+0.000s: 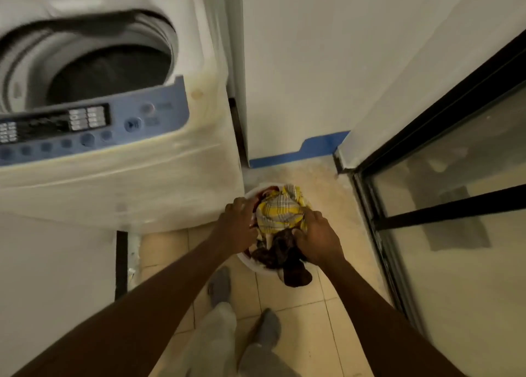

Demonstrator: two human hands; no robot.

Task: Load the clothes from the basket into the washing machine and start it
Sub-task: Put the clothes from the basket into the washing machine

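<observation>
Feet (244,314) in grey socks stand on the tiled floor (299,302) at six o'clock, where a person bends over a white basket (250,195) set on the floor just right of the washer (119,177). Both arms reach down into the load: the left hand (237,222) presses against the pile at the basket's nine o'clock side, and the right hand (316,238) is dug into the clothes at three o'clock, fingers curled into the fabric, though whether either has closed a firm grip cannot be told. Between them a yellow plaid cloth (277,210) tops the heap, with a dark brown garment (287,258) spilling over the near rim at six o'clock. The task looks barely begun: the basket appears full, and the loading, lid and start button all remain to be done. At ten o'clock the washer stands open, its drum (105,74) dark and blurred, so any contents cannot be made out. The blue panel (94,128) on its near edge is smeared by motion and its labels are unreadable; the washer's left side is cut off. A dark-framed glass door (444,183) fills three o'clock.
</observation>
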